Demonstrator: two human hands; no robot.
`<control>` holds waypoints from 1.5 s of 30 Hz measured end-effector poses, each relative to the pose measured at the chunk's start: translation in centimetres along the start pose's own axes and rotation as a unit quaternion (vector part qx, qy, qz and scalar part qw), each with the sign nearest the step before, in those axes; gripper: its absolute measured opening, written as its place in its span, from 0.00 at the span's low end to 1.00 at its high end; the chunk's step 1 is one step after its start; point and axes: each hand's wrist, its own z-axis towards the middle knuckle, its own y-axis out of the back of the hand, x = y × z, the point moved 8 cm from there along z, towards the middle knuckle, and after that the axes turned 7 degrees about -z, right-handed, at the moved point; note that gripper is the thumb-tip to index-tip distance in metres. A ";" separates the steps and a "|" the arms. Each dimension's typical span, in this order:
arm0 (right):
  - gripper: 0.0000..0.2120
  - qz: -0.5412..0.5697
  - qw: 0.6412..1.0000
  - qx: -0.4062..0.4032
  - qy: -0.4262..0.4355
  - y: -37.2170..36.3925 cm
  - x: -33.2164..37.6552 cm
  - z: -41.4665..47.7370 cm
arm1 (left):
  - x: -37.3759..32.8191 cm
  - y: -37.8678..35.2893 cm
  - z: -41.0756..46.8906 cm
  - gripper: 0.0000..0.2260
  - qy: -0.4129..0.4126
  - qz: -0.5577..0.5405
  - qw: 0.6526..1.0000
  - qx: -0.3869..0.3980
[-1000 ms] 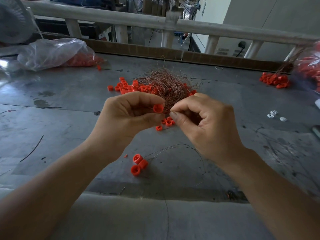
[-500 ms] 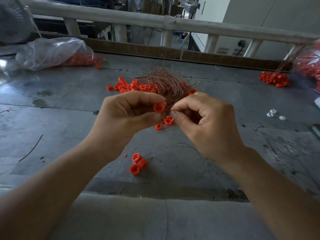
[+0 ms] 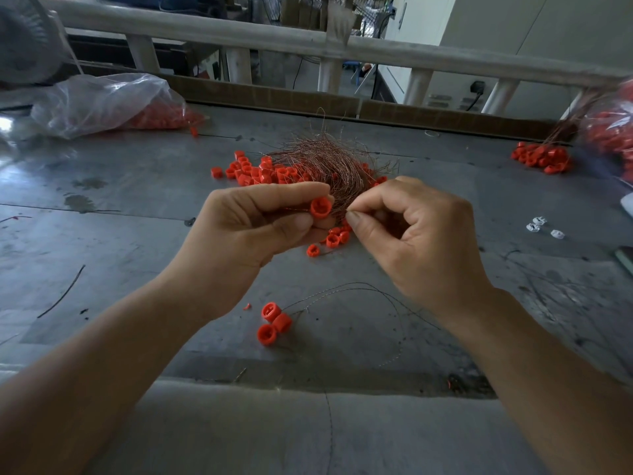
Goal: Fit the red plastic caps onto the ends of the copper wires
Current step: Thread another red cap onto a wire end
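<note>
Landmark: the copper wire bundle (image 3: pixel 325 159), a loose tangle lying mid-desk (image 3: pixel 120 234).
Left grip: my left hand (image 3: pixel 253 231) is clamped on one red cap (image 3: pixel 321 207), thumb under and forefinger over. It sits in front of the bundle's near edge, lifted off the desk.
Right grip: my right hand (image 3: pixel 421 241) is closed, thumb and forefinger pressed tip to tip and the other fingers curled. It pinches a copper strand (image 3: pixel 295 209) just beside the cap, on the bundle's near right side.
Cap and strand: the cap's open face is turned toward me. A fine line of the strand shows across my left fingers, and the rest is too thin to follow.
Loose caps (image 3: pixel 257 171): these are scattered against the bundle's left side. A few more (image 3: pixel 330 240) lie on the desk in front of the bundle, below my grips.
Three caps (image 3: pixel 272 323): these are grouped well in front of the bundle, with a thin wire (image 3: pixel 359 286) curving away from them to the right.
Edges: a cardboard strip (image 3: pixel 274 97) and a railing (image 3: pixel 308 39) close off the desk behind the bundle.
Sides: a plastic bag (image 3: pixel 102 101) of caps lies far left of the bundle. A cap pile (image 3: pixel 541 159) and white pieces (image 3: pixel 541 228) lie far right.
Open room: there is bare desk to the bundle's left front and right front, either side of my forearms.
</note>
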 end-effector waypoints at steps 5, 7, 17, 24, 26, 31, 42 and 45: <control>0.03 0.000 1.000 0.008 0.002 -0.1 0.0 0.1 | -0.1 0.1 0.1 0.14 0.000 -0.009 1.000 -0.003; 0.02 0.000 1.000 0.010 0.006 -0.2 0.1 0.0 | -0.1 0.2 0.1 0.14 0.002 -0.018 1.000 -0.004; 0.03 0.082 0.993 0.083 -0.026 -1.4 -0.3 -0.3 | 0.3 -1.2 0.0 0.10 0.030 -0.088 0.993 0.077; 0.05 0.037 0.990 0.132 0.007 -1.8 -0.1 -0.2 | 0.9 -1.4 0.0 0.09 0.052 -0.094 0.990 0.086; 0.07 0.004 0.985 0.171 0.008 -1.7 -1.0 0.0 | 1.0 -1.2 0.0 0.09 0.055 -0.094 0.991 0.076; 0.24 -0.044 0.971 0.217 -0.092 -0.4 -5.5 0.4 | 1.4 -1.0 0.1 0.09 0.071 -0.101 0.991 0.057; 0.10 -0.131 0.962 0.199 -0.136 -3.0 -9.3 -0.5 | 2.4 -1.4 -0.1 0.09 0.103 -0.090 0.988 0.068; 0.11 -0.145 0.960 0.208 -0.117 -4.3 -9.2 -0.6 | 2.3 -1.4 -0.1 0.09 0.101 -0.091 0.988 0.071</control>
